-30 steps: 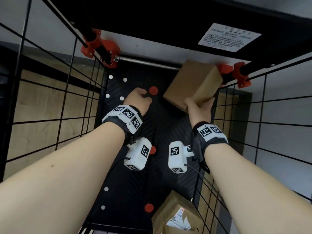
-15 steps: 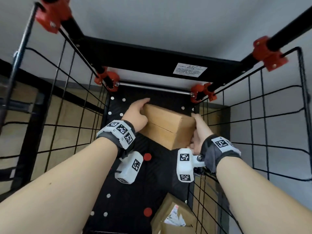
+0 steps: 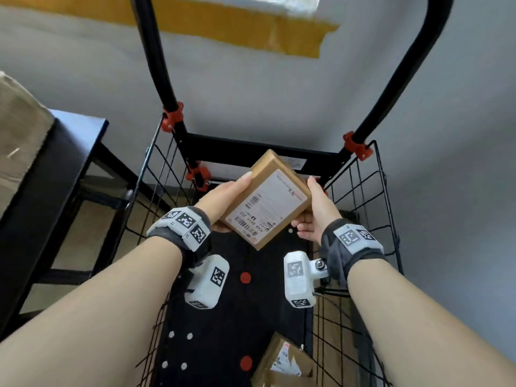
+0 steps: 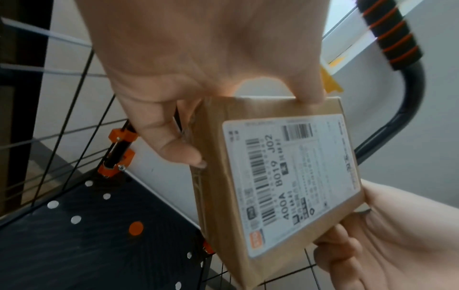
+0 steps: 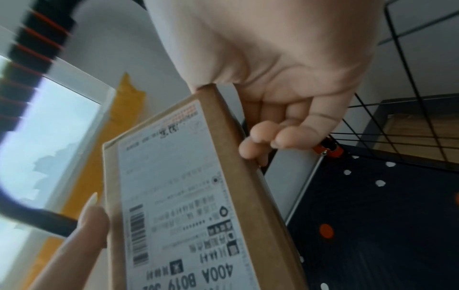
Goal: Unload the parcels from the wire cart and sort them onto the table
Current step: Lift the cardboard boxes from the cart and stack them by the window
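Note:
Both hands hold a small brown cardboard parcel (image 3: pixel 268 198) with a white shipping label, raised above the black wire cart (image 3: pixel 360 208) and tilted with the label facing me. My left hand (image 3: pixel 223 199) grips its left edge, thumb on top and fingers underneath. My right hand (image 3: pixel 312 210) grips the right edge, fingers curled under it. The left wrist view shows the label (image 4: pixel 293 176) with barcodes, and the right wrist view shows the parcel (image 5: pixel 188 196) edge-on. A second brown parcel (image 3: pixel 282 364) with a torn label lies at the near end of the cart floor.
The cart's black floor (image 3: pixel 223 317) has red and white dots. Its black handle frame (image 3: pixel 396 79) with red clamps rises behind the parcel. A dark table (image 3: pixel 55 163) stands to the left with a large cardboard box (image 3: pixel 19 135) on it. Beyond is a grey wall.
The parcel has been lifted from the far end of the cart floor up above the cart and turned label-up. My left hand joined the right on it. My view tilted upward.

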The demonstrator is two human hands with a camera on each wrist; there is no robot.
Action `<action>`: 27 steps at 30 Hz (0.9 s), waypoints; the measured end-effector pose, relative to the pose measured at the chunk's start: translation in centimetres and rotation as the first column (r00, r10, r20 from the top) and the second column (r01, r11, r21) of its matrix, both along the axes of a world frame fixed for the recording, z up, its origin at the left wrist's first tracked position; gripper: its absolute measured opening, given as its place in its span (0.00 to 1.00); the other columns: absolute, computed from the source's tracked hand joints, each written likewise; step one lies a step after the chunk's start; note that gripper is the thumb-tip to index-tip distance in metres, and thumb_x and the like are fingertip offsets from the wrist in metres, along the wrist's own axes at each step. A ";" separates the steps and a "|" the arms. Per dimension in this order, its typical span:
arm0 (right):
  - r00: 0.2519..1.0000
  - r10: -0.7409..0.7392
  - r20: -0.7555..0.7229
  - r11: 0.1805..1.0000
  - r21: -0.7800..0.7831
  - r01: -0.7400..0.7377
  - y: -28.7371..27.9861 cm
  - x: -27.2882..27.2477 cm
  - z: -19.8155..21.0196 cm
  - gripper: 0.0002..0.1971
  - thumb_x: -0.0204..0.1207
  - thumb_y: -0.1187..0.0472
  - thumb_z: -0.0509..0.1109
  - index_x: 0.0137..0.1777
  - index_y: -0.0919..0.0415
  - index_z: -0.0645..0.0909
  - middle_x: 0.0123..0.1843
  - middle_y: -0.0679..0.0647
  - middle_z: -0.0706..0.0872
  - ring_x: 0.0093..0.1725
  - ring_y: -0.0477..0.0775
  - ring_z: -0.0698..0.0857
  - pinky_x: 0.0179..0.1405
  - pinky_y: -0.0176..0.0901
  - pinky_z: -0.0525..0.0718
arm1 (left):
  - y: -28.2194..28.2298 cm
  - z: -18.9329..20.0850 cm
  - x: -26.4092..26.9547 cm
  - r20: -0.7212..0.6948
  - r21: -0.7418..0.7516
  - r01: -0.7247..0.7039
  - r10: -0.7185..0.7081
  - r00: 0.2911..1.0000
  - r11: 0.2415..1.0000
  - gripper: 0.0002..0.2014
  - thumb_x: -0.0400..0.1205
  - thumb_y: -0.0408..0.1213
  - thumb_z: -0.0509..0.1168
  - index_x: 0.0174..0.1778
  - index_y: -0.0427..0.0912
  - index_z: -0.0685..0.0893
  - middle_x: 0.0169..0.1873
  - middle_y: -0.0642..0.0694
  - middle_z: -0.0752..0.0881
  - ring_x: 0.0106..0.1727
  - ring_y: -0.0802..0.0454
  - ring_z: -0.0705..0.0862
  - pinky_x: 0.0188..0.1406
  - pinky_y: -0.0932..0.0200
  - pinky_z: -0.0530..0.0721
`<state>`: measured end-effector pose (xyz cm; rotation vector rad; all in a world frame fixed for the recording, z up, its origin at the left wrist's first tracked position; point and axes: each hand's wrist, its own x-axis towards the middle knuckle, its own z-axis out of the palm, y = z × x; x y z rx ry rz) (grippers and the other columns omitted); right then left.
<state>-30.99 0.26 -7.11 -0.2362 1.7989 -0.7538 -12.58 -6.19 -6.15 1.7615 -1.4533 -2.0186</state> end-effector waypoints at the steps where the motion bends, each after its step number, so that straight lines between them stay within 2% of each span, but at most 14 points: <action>1: 1.000 -0.003 0.009 1.000 -0.011 0.004 0.1 0.3 0.8 0.34 0.77 0.29 0.50 0.49 0.59 0.83 0.26 0.54 0.80 0.24 0.50 0.76 0.37 0.43 0.82 | 0.3 0.8 0.6 -0.001 -0.046 0.028 -0.028 1.000 0.999 0.26 0.76 0.69 0.56 0.63 0.57 0.76 0.52 0.51 0.85 0.52 0.52 0.83 0.42 0.53 0.80; 4: 0.999 -0.031 0.025 0.999 -0.036 0.031 0.6 1.5 3.4 0.28 0.78 0.33 0.54 0.48 0.59 0.81 0.33 0.56 0.83 0.31 0.52 0.80 0.34 0.43 0.80 | 1.2 2.9 2.4 0.077 -0.230 0.133 -0.118 0.990 0.964 0.38 0.71 0.63 0.70 0.75 0.56 0.66 0.56 0.53 0.83 0.52 0.55 0.83 0.32 0.58 0.81; 5: 0.998 -0.048 0.036 0.998 -0.043 0.050 0.8 1.9 4.4 0.25 0.78 0.37 0.57 0.49 0.59 0.81 0.39 0.58 0.84 0.38 0.54 0.83 0.35 0.44 0.80 | 1.5 3.7 3.1 0.113 -0.279 0.155 -0.128 0.985 0.948 0.41 0.70 0.59 0.73 0.76 0.54 0.65 0.56 0.53 0.83 0.52 0.57 0.84 0.33 0.59 0.82; 7: 0.993 -0.099 0.063 0.993 -0.055 0.102 1.1 2.7 6.1 0.18 0.79 0.44 0.61 0.55 0.59 0.80 0.49 0.59 0.85 0.47 0.58 0.84 0.37 0.47 0.82 | 2.0 5.2 4.2 0.157 -0.327 0.173 -0.128 0.979 0.929 0.43 0.66 0.55 0.77 0.75 0.52 0.67 0.56 0.53 0.82 0.52 0.57 0.84 0.42 0.56 0.86; 9: 0.989 -0.131 0.068 0.987 -0.083 0.137 1.5 3.5 7.8 0.12 0.79 0.50 0.62 0.50 0.58 0.79 0.47 0.58 0.84 0.47 0.57 0.84 0.41 0.49 0.84 | 2.3 6.8 5.3 0.160 -0.346 0.164 -0.114 0.980 0.924 0.42 0.63 0.57 0.78 0.72 0.51 0.71 0.54 0.54 0.83 0.52 0.58 0.83 0.48 0.60 0.82; 11: 0.987 -0.147 0.060 0.981 -0.118 0.153 1.9 4.7 9.5 0.10 0.80 0.54 0.61 0.42 0.57 0.78 0.43 0.57 0.83 0.45 0.56 0.84 0.46 0.51 0.86 | 2.7 8.5 6.5 0.142 -0.360 0.136 -0.090 0.986 0.923 0.40 0.62 0.58 0.79 0.69 0.51 0.74 0.52 0.52 0.83 0.53 0.57 0.83 0.45 0.63 0.78; 13: 0.989 -0.145 0.042 0.980 -0.132 0.149 2.3 6.0 11.1 0.10 0.80 0.55 0.62 0.39 0.57 0.78 0.42 0.57 0.84 0.47 0.57 0.84 0.49 0.52 0.86 | 3.1 10.0 7.6 0.113 -0.367 0.098 -0.060 0.992 0.925 0.44 0.56 0.59 0.80 0.68 0.51 0.74 0.55 0.49 0.83 0.54 0.54 0.83 0.49 0.60 0.80; 15: 0.995 -0.099 -0.024 0.983 -0.159 0.093 2.7 7.1 12.6 0.11 0.77 0.53 0.64 0.42 0.59 0.81 0.46 0.59 0.86 0.52 0.60 0.85 0.58 0.53 0.84 | 3.5 11.6 8.5 0.071 -0.382 0.068 -0.044 0.997 0.922 0.45 0.51 0.57 0.79 0.66 0.52 0.75 0.58 0.47 0.82 0.56 0.51 0.84 0.49 0.58 0.83; 17: 0.993 -0.074 -0.096 0.974 -0.221 0.051 3.6 9.0 14.8 0.17 0.75 0.48 0.65 0.52 0.61 0.84 0.52 0.59 0.87 0.55 0.59 0.85 0.63 0.53 0.81 | 4.2 14.1 10.5 0.023 -0.411 0.049 -0.043 0.999 0.910 0.41 0.54 0.53 0.80 0.64 0.51 0.76 0.58 0.46 0.81 0.56 0.51 0.84 0.49 0.57 0.84; 21: 0.992 0.007 -0.129 0.942 -0.331 -0.050 5.2 13.6 20.2 0.28 0.78 0.41 0.62 0.74 0.54 0.73 0.73 0.56 0.76 0.74 0.58 0.73 0.76 0.55 0.67 | 5.2 18.7 15.3 -0.073 -0.470 0.001 -0.040 0.997 0.883 0.36 0.57 0.49 0.80 0.62 0.51 0.77 0.58 0.46 0.82 0.56 0.49 0.83 0.59 0.54 0.81; 22: 0.991 0.024 -0.134 0.929 -0.364 -0.071 5.5 14.8 21.4 0.29 0.79 0.40 0.61 0.76 0.53 0.72 0.74 0.56 0.74 0.74 0.58 0.71 0.75 0.54 0.65 | 5.5 19.8 16.5 -0.097 -0.484 -0.014 -0.038 0.995 0.875 0.35 0.57 0.50 0.79 0.60 0.52 0.77 0.58 0.46 0.82 0.56 0.50 0.84 0.60 0.53 0.81; 24: 0.987 0.047 -0.153 0.898 -0.426 -0.109 6.3 17.4 23.5 0.29 0.77 0.38 0.63 0.74 0.51 0.74 0.69 0.52 0.77 0.69 0.57 0.75 0.70 0.51 0.69 | 6.1 21.8 18.6 -0.138 -0.512 -0.032 -0.046 0.989 0.859 0.34 0.55 0.52 0.77 0.58 0.54 0.78 0.58 0.47 0.83 0.57 0.50 0.84 0.58 0.54 0.82; 25: 0.982 0.056 -0.179 0.887 -0.443 -0.131 6.7 18.7 24.5 0.30 0.73 0.35 0.66 0.70 0.50 0.77 0.65 0.49 0.80 0.64 0.55 0.79 0.66 0.49 0.72 | 6.4 22.7 19.4 -0.157 -0.530 -0.039 -0.053 0.986 0.847 0.34 0.55 0.52 0.77 0.59 0.54 0.78 0.58 0.47 0.83 0.57 0.51 0.83 0.57 0.55 0.81; 27: 0.973 0.086 -0.213 0.866 -0.467 -0.178 7.5 20.8 25.7 0.34 0.60 0.28 0.71 0.62 0.47 0.82 0.58 0.52 0.88 0.57 0.56 0.86 0.64 0.54 0.79 | 7.2 24.6 20.9 -0.199 -0.555 -0.068 -0.053 0.978 0.829 0.35 0.55 0.52 0.77 0.61 0.54 0.77 0.59 0.46 0.82 0.58 0.51 0.83 0.56 0.55 0.80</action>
